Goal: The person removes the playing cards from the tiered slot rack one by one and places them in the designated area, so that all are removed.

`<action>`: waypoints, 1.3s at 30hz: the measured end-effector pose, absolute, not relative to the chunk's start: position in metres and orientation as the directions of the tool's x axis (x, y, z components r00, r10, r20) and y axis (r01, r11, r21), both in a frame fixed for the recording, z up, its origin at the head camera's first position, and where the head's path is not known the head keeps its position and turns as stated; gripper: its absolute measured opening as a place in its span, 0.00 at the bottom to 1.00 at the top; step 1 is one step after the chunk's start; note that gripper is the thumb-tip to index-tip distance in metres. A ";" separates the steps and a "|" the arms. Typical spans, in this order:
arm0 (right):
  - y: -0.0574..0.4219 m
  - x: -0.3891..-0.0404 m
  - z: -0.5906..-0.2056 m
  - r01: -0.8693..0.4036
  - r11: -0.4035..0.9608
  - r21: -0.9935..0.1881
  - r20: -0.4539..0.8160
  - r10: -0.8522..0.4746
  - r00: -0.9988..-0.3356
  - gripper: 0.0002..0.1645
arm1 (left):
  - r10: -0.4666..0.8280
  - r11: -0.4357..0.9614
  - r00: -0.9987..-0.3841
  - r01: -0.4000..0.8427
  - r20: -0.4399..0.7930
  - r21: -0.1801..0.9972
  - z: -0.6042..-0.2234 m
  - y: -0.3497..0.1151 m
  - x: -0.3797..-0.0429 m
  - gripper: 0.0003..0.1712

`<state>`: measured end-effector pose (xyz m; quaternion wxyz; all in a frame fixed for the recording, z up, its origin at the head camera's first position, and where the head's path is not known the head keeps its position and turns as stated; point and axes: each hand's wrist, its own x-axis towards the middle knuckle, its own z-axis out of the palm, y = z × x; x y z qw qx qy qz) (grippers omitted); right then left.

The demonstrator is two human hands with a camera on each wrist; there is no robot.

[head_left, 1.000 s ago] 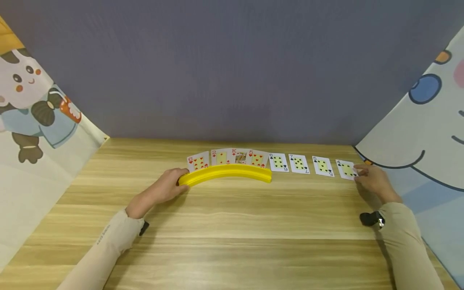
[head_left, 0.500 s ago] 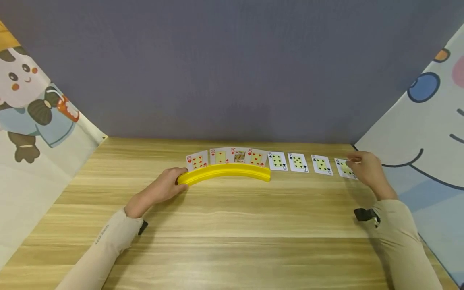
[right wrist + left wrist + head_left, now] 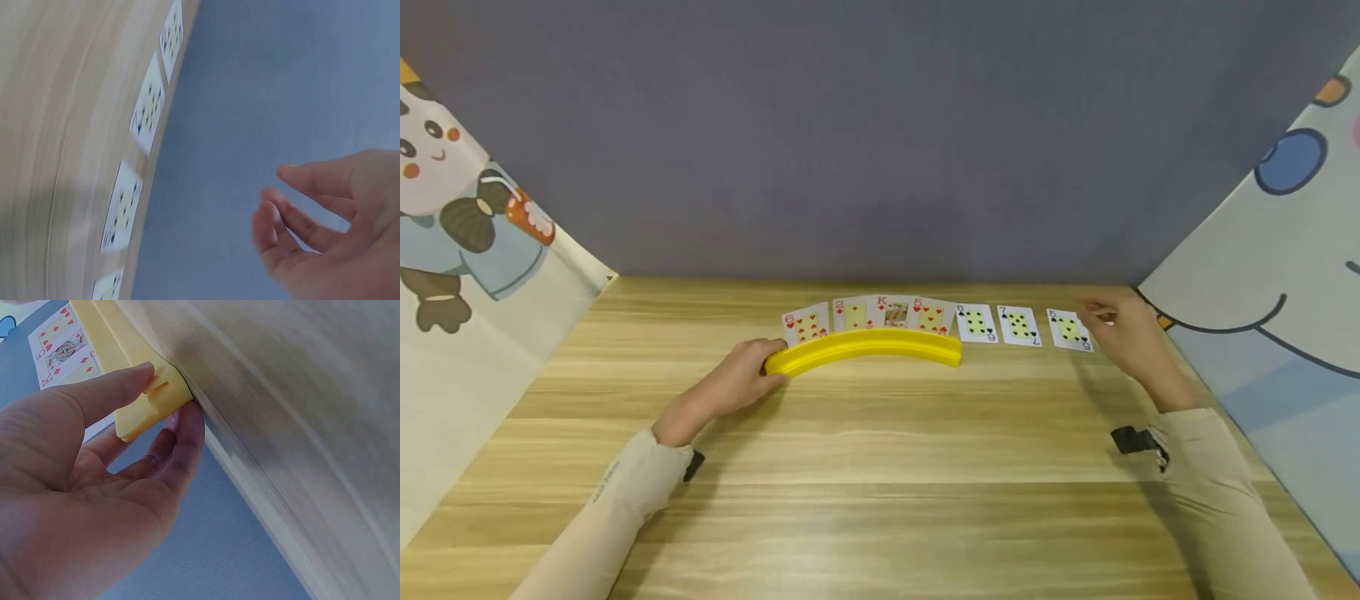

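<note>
My left hand [image 3: 737, 379] grips the left end of a curved yellow playing-card holder [image 3: 865, 342]; in the left wrist view thumb and fingers pinch its end [image 3: 156, 400]. Red cards stand in its slot: a six of hearts [image 3: 806, 323], a two of diamonds [image 3: 853, 315], a king of diamonds [image 3: 896, 314] and a five of hearts [image 3: 931, 317]. My right hand [image 3: 1126, 337] hovers above the table beside the five of spades [image 3: 1069, 329], fingers loosely bent around nothing. In the head view it hides the four of spades [image 3: 109, 287], which lies flat.
The six of spades [image 3: 976, 323] and seven of spades [image 3: 1019, 325] lie face up right of the holder, in line with the five. A grey wall [image 3: 880, 150] rises behind the wooden table [image 3: 880, 442]. Printed cartoon panels [image 3: 1232, 275] flank both sides.
My right hand has lifted off the four of spades and moved left and up, toward the five of spades. My left hand keeps its grip on the card holder.
</note>
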<state>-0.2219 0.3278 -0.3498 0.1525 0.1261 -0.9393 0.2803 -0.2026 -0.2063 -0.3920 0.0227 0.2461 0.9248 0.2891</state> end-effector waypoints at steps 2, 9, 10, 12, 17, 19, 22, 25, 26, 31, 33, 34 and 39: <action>0.317 -0.222 -0.349 -0.353 0.802 -0.482 0.376 -0.175 -0.910 0.16 | 0.470 0.712 -0.877 0.446 0.105 0.542 -0.392 -0.206 -0.203 0.11; 0.276 -0.220 -0.345 -0.488 0.745 -0.454 0.476 -0.261 -0.840 0.12 | 0.470 0.712 -0.876 0.447 0.105 0.541 -0.392 -0.206 -0.204 0.11; 0.270 -0.219 -0.344 -0.504 0.736 -0.452 0.484 -0.272 -0.832 0.12 | 0.470 0.712 -0.876 0.447 0.105 0.542 -0.392 -0.206 -0.204 0.11; 0.260 -0.218 -0.342 -0.520 0.727 -0.450 0.492 -0.284 -0.823 0.11 | 0.470 0.712 -0.876 0.447 0.105 0.542 -0.392 -0.206 -0.204 0.11; 0.237 -0.217 -0.336 -0.537 0.703 -0.465 0.478 -0.311 -0.821 0.10 | 0.468 0.714 -0.877 0.447 0.107 0.539 -0.391 -0.206 -0.203 0.11; 0.228 -0.217 -0.334 -0.549 0.687 -0.477 0.473 -0.326 -0.819 0.09 | 0.468 0.715 -0.877 0.448 0.109 0.537 -0.392 -0.206 -0.203 0.11; 0.216 -0.219 -0.332 -0.572 0.661 -0.486 0.473 -0.352 -0.808 0.09 | 0.469 0.714 -0.876 0.450 0.111 0.537 -0.392 -0.206 -0.203 0.12; 0.206 -0.220 -0.330 -0.579 0.651 -0.492 0.468 -0.363 -0.806 0.09 | 0.468 0.713 -0.877 0.448 0.111 0.539 -0.393 -0.206 -0.204 0.11; 0.203 -0.220 -0.330 -0.581 0.647 -0.493 0.468 -0.366 -0.804 0.09 | 0.468 0.712 -0.877 0.448 0.110 0.541 -0.393 -0.206 -0.204 0.11; 0.190 -0.223 -0.330 -0.575 0.649 -0.499 0.451 -0.372 -0.811 0.09 | 0.469 0.713 -0.876 0.449 0.110 0.539 -0.394 -0.206 -0.204 0.11; 0.186 -0.225 -0.334 -0.561 0.655 -0.507 0.414 -0.386 -0.824 0.11 | 0.468 0.714 -0.877 0.447 0.108 0.539 -0.393 -0.206 -0.204 0.11; 0.184 -0.225 -0.336 -0.555 0.659 -0.509 0.393 -0.396 -0.830 0.12 | 0.468 0.714 -0.877 0.446 0.106 0.540 -0.393 -0.206 -0.204 0.11; 0.176 -0.228 -0.348 -0.545 0.656 -0.522 0.331 -0.433 -0.839 0.15 | 0.466 0.713 -0.879 0.439 0.098 0.546 -0.393 -0.207 -0.204 0.11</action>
